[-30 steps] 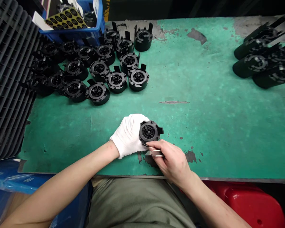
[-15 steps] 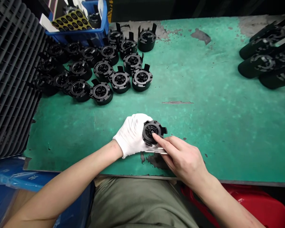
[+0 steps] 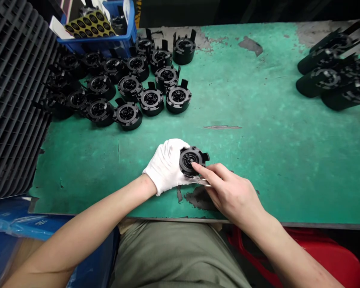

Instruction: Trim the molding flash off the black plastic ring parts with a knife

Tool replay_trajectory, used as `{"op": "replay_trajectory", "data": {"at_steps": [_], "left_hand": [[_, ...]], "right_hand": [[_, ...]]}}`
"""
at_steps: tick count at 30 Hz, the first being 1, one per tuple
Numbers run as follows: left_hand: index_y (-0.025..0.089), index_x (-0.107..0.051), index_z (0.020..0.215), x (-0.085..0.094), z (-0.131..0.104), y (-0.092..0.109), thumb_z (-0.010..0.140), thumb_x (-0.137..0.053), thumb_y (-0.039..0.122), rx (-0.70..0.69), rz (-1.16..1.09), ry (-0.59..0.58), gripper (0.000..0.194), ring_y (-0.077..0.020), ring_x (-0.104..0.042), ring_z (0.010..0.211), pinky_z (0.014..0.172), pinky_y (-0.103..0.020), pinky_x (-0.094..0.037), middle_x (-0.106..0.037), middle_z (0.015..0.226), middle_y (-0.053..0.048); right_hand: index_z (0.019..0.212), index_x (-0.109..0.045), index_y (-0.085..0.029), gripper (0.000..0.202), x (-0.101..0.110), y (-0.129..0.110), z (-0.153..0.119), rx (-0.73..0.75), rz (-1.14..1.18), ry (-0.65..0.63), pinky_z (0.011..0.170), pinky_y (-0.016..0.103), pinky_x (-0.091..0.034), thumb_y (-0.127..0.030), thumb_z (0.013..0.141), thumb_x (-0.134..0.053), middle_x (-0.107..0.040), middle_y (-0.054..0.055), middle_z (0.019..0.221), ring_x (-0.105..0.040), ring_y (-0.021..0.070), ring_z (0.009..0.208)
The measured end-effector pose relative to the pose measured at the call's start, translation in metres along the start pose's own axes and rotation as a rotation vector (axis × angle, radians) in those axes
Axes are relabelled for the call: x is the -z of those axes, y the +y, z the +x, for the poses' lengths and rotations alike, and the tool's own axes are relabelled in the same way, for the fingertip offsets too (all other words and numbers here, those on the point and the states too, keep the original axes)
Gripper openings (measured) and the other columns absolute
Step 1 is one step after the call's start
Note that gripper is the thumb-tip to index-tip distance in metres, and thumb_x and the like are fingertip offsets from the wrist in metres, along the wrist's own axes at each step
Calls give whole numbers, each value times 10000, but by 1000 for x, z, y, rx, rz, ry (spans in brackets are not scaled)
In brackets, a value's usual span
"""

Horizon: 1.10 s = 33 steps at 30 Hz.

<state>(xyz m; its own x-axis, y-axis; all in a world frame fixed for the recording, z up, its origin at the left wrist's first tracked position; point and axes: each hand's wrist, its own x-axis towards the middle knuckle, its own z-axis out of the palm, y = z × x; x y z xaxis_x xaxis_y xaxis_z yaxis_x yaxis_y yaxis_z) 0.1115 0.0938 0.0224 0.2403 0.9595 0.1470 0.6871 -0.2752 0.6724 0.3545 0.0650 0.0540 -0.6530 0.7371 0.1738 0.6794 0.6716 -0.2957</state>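
A round black plastic part (image 3: 188, 160) with a tab on its right side is held over the front middle of the green table. My left hand (image 3: 168, 168), in a white glove, wraps round its left side. The index fingertip of my bare right hand (image 3: 231, 190) touches the centre of the part's ribbed face. Between the other fingers of that hand is a thin metal tool (image 3: 200, 181), probably tweezers, its tip beside the part's lower edge. What lies under the part is hidden.
Several similar black parts (image 3: 151, 100) stand at the back left, before a blue bin (image 3: 108, 44) holding a sticker sheet. Taller black cylinders (image 3: 318, 82) stand at the right. A dark slatted rack (image 3: 12, 92) borders the left. A red stool (image 3: 327, 256) is below the table edge.
Both hands and the held part have shifted slightly up in the view. The metal tool has tilted, its left end now higher. The grips look the same.
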Motion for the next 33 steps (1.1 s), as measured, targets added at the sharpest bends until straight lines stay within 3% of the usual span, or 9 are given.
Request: {"op": "replay_trajectory", "data": {"at_steps": [4,7,10,14,24,33], "left_hand": [[231,-619,1093,1,1,4,645,-961,745,45,-24,11,762,-338,-713,1029,921,-489,-603,-689,1110,-105],[243,-599,1052,2,-1,4,555,-1019,735,69,-9,35,815,-364,-715,1080,967,-515,-606,-693,1115,-101],[243,-591,1076,4,-4,1,533,-1032,745,71,-8,29,861,-383,-712,1129,994,-537,-605,-701,1159,-116],[218,-576,1133,5,-6,-2,574,-1029,681,69,-14,29,856,-391,-710,1145,1008,-559,-597,-703,1212,-142],[254,-568,1101,5,-6,1,572,-1033,602,93,-26,33,786,-376,-718,1136,1001,-533,-599,-717,1192,-109],[262,-550,1108,3,-7,1,574,-1036,562,92,2,45,782,-372,-723,1121,983,-525,-601,-720,1186,-101]], "right_hand": [[1705,-430,-283,635,-2,0,4,-79,45,-8,572,276,-547,-166,1086,-516,-724,59,1158,-696,159,737],[1762,-320,-261,653,2,4,4,-132,149,59,687,306,-605,-250,1137,-510,-738,72,1138,-742,193,825],[1620,-519,-219,477,11,14,1,-86,155,66,808,338,-606,-302,1151,-533,-760,76,1111,-767,224,945],[1422,-677,-165,341,22,27,-2,-14,-58,25,666,345,-508,-322,1153,-539,-706,51,936,-698,203,786],[1076,-749,-210,324,25,21,19,59,-242,28,587,351,-355,-386,1174,-495,-628,24,793,-582,169,684],[1111,-748,-179,339,27,23,23,38,-168,-6,595,344,-313,-390,1180,-492,-658,34,835,-551,170,680]]}}
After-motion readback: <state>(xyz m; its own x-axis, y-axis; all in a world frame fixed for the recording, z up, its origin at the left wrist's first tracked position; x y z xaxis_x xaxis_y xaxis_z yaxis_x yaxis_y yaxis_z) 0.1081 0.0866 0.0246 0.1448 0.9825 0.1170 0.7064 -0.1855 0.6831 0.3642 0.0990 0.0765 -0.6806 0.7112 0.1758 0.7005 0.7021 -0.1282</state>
